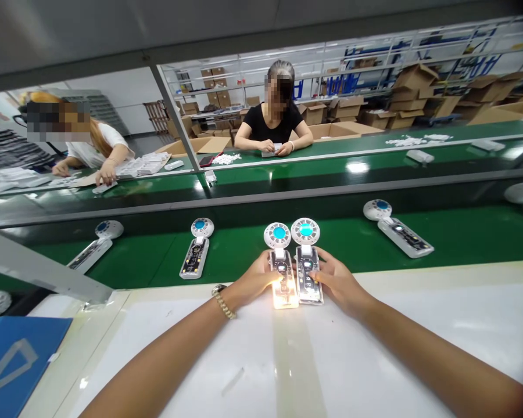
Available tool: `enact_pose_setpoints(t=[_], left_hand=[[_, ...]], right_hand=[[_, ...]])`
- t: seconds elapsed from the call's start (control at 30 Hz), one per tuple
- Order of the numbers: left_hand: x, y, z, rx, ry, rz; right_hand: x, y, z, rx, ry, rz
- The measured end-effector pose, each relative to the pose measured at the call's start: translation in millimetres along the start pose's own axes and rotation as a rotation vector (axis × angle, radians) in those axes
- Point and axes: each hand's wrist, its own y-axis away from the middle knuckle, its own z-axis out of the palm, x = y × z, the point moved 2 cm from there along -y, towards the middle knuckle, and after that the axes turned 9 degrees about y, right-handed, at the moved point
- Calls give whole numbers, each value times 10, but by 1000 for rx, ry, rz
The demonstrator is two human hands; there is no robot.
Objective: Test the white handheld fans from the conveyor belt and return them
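Observation:
In my left hand (261,277) is a handheld fan (282,290) with a round white head and a blue centre. Its lower body glows bright yellow-white, and my thumb lies across its circuit board. A second handheld fan (307,284) is gripped by my right hand (337,281), the thumb pressed on its exposed board. Both fans stand side by side with their heads up, close together above the near edge of the green belt. The fingers behind them are mostly hidden.
On the green belt (239,255) lie more fans: one to the left (194,256), one to the right (403,235). A white worktop (226,371) spans the front. A metal post (47,261) and blue box (21,360) stand left. Two people work across the line.

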Motion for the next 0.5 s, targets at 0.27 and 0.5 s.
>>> enact_pose_setpoints(t=[0.27,0.5], left_hand=[[-22,-15,-8,-16,51,-15],[-72,-32,-60,-43,72,4]], right_hand=[[47,-21,-29,-1,-28,-17],[63,-26,-22,-23,-56,-41]])
